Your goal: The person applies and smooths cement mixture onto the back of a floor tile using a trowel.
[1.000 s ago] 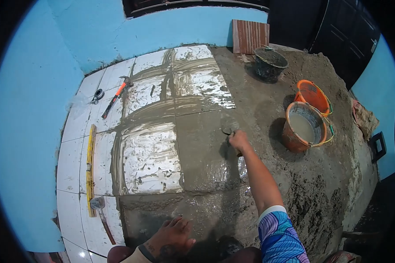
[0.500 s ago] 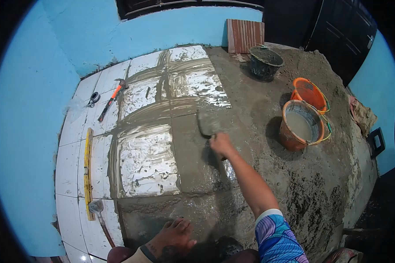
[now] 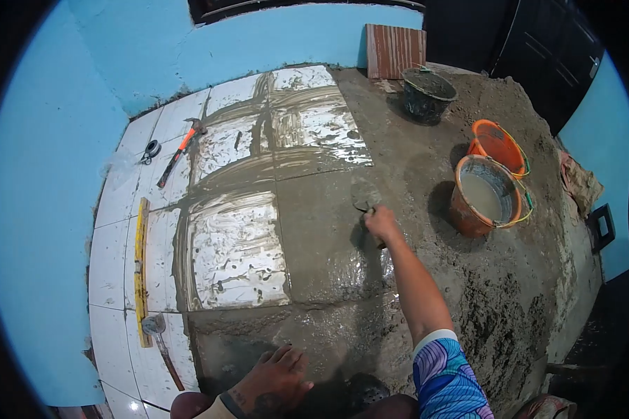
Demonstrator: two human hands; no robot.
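Observation:
My right hand [image 3: 382,225] is closed round the handle of a trowel [image 3: 364,193]. The trowel's blade is smeared with wet mortar and lies over the grey mortar bed [image 3: 321,237], to the right of a mortar-streaked white tile [image 3: 236,251]. At the bottom of the view is my left hand [image 3: 278,377], above the wet floor and near my knee. Its fingers hang loosely with the thumb apart, and nothing shows in them.
On the white tiles at left lie a claw hammer [image 3: 180,153], a yellow spirit level [image 3: 140,269], a mallet [image 3: 162,349] and a roll of tape [image 3: 152,149]. A bucket of greyish water [image 3: 467,216], an orange bucket [image 3: 495,143] and a black bucket [image 3: 426,105] stand at right, beside heaped sand [image 3: 510,105].
My right hand and the trowel have moved to the right across the mortar. The left hand stays in about the same place.

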